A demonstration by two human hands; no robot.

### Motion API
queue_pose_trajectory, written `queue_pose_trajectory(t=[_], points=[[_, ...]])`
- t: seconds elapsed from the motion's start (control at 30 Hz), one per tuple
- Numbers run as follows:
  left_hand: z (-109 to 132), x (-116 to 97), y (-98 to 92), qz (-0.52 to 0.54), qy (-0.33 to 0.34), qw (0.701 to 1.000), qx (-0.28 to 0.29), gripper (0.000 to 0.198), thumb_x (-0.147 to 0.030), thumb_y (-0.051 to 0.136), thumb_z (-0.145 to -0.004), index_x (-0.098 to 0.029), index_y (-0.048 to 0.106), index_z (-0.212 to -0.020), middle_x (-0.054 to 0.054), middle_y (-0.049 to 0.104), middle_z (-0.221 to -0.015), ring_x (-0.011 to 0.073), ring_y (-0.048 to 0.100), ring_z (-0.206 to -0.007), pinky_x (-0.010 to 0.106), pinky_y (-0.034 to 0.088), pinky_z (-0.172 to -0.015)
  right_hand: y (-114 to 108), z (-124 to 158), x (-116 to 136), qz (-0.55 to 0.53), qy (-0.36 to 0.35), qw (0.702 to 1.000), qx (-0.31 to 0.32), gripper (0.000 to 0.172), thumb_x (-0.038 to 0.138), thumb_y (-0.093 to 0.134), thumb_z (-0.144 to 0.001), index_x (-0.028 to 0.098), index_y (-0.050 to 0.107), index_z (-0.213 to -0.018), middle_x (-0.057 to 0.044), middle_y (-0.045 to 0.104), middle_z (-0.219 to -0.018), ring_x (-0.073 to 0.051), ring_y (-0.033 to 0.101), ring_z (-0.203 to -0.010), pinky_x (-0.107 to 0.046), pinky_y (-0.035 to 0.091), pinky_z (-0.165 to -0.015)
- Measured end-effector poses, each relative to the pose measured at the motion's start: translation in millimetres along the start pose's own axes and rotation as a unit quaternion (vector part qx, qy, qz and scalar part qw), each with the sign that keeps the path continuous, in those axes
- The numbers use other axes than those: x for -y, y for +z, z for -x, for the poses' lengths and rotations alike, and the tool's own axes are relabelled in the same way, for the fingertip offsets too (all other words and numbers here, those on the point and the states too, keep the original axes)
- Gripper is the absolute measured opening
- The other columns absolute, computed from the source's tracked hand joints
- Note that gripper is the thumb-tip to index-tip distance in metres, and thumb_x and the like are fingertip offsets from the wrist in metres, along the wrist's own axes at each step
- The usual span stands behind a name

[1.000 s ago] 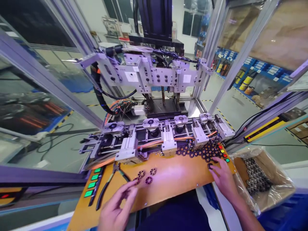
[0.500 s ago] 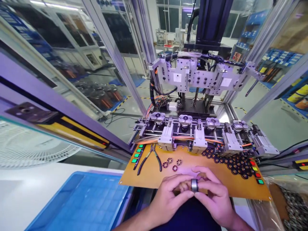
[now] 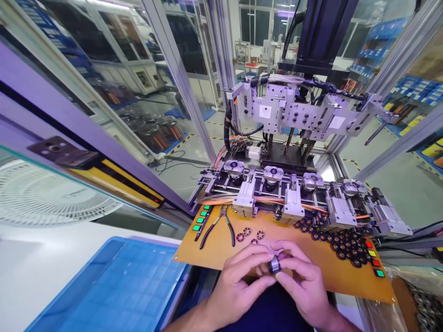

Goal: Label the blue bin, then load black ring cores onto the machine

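Note:
My left hand [image 3: 238,286] and my right hand [image 3: 302,283] meet at the near edge of the orange work plate [image 3: 221,246]. Between their fingertips they pinch a small metal ring part [image 3: 274,264]. Just beyond my fingers lie three loose dark ring parts [image 3: 246,233] on the plate. A heap of several similar ring parts [image 3: 341,242] lies at the right of the plate.
Black-handled pliers [image 3: 218,226] lie at the plate's left, by green lit buttons [image 3: 201,219]. Coloured buttons [image 3: 374,263] sit at the right. A fixture rail with round nests [image 3: 273,174] stands behind, under a press head [image 3: 297,108]. A blue tray [image 3: 114,286] lies at the left.
One second ago my hands were apart, the right reaching into the ring heap. They came together over the plate's near edge holding the metal ring part. My view swung left.

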State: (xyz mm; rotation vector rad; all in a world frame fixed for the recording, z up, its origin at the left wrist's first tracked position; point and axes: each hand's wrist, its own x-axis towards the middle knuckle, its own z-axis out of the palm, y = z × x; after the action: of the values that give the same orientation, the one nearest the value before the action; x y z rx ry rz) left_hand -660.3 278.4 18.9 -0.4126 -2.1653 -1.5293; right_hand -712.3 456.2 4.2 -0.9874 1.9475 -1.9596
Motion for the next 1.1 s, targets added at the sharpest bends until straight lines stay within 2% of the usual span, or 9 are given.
queue_pose_trajectory(t=[0.1, 0.2, 0.27, 0.33, 0.4, 0.47, 0.57, 0.87, 1.1], points=[[1, 2, -1.2, -0.040, 0.028, 0.999, -0.005, 0.030, -0.009, 0.065, -0.089, -0.022, 0.065, -0.116, 0.006, 0.072, -0.103, 0.0149, 0.071, -0.096, 0.021, 0.058, -0.087, 2, -3, 0, -0.031, 0.032, 0.999, 0.014, 0.017, 0.022, 0.062, -0.095, 0.030, 0.072, -0.106, -0.006, 0.062, -0.124, -0.019, 0.061, -0.117, -0.031, 0.051, -0.100], [13, 18, -5.6, -0.125, 0.030, 0.991, -0.027, 0.036, -0.017, 0.067, -0.089, -0.022, 0.061, -0.124, 0.008, 0.072, -0.111, 0.0179, 0.070, -0.101, 0.024, 0.058, -0.089, -17, -20, 5, -0.011, 0.043, 0.999, 0.020, 0.011, 0.024, 0.064, -0.094, 0.025, 0.074, -0.098, -0.007, 0.067, -0.115, -0.019, 0.065, -0.110, -0.033, 0.054, -0.096], [29, 40, -10.8, -0.187, 0.001, 0.981, -0.057, 0.038, -0.023, 0.068, -0.089, -0.021, 0.059, -0.126, 0.009, 0.071, -0.112, 0.0188, 0.071, -0.096, 0.026, 0.059, -0.085, -49, -45, 8, 0.104, 0.005, 0.994, 0.021, 0.010, 0.023, 0.065, -0.093, 0.022, 0.075, -0.095, -0.007, 0.071, -0.107, -0.018, 0.068, -0.100, -0.031, 0.057, -0.089], [48, 71, -16.9, -0.237, -0.024, 0.967, -0.095, 0.033, -0.025, 0.064, -0.093, -0.019, 0.059, -0.125, 0.008, 0.070, -0.107, 0.0165, 0.069, -0.083, 0.026, 0.059, -0.076, -92, -79, 9, 0.289, -0.059, 0.955, 0.008, 0.013, 0.022, 0.062, -0.092, 0.021, 0.075, -0.090, -0.007, 0.072, -0.106, -0.019, 0.068, -0.098, -0.033, 0.057, -0.089], [68, 104, -22.3, -0.300, -0.025, 0.943, -0.140, 0.032, -0.027, 0.062, -0.093, -0.018, 0.058, -0.124, 0.010, 0.069, -0.106, 0.0189, 0.068, -0.084, 0.030, 0.058, -0.076, -138, -114, 4, 0.347, -0.075, 0.934, -0.026, 0.011, 0.018, 0.063, -0.088, 0.018, 0.075, -0.086, -0.010, 0.071, -0.107, -0.022, 0.067, -0.101, -0.040, 0.054, -0.094], [83, 133, -25.5, -0.352, -0.022, 0.923, -0.155, 0.036, -0.033, 0.058, -0.095, -0.016, 0.056, -0.127, 0.014, 0.068, -0.113, 0.0270, 0.066, -0.100, 0.042, 0.055, -0.089, -177, -144, -6, 0.388, -0.071, 0.918, -0.032, 0.012, 0.013, 0.064, -0.083, 0.017, 0.075, -0.083, -0.011, 0.071, -0.105, -0.024, 0.068, -0.097, -0.043, 0.054, -0.094], [97, 161, -25.3, -0.373, -0.056, 0.911, -0.165, 0.044, -0.040, 0.053, -0.096, -0.016, 0.052, -0.132, 0.017, 0.065, -0.119, 0.0328, 0.061, -0.109, 0.050, 0.050, -0.094, -210, -172, -24, 0.432, -0.066, 0.900, 0.004, 0.012, 0.009, 0.068, -0.077, 0.018, 0.075, -0.077, -0.009, 0.071, -0.106, -0.023, 0.068, -0.097, -0.042, 0.054, -0.094], [101, 169, -21.4, -0.344, -0.145, 0.910, -0.178, 0.048, -0.047, 0.046, -0.096, -0.015, 0.052, -0.132, 0.016, 0.064, -0.123, 0.0304, 0.061, -0.109, 0.047, 0.050, -0.096, -225, -184, -44, 0.499, -0.056, 0.858, 0.109, 0.011, 0.006, 0.067, -0.083, 0.014, 0.074, -0.086, -0.007, 0.072, -0.105, -0.020, 0.066, -0.097, -0.042, 0.052, -0.095], [102, 168, -23.1, -0.342, -0.156, 0.912, -0.164, 0.046, -0.045, 0.048, -0.095, -0.016, 0.052, -0.130, 0.016, 0.063, -0.125, 0.0330, 0.059, -0.115, 0.051, 0.047, -0.100, -227, -193, -46, 0.533, -0.049, 0.830, 0.155, 0.011, 0.007, 0.066, -0.084, 0.013, 0.074, -0.088, -0.008, 0.072, -0.103, -0.020, 0.065, -0.097, -0.040, 0.052, -0.093]])
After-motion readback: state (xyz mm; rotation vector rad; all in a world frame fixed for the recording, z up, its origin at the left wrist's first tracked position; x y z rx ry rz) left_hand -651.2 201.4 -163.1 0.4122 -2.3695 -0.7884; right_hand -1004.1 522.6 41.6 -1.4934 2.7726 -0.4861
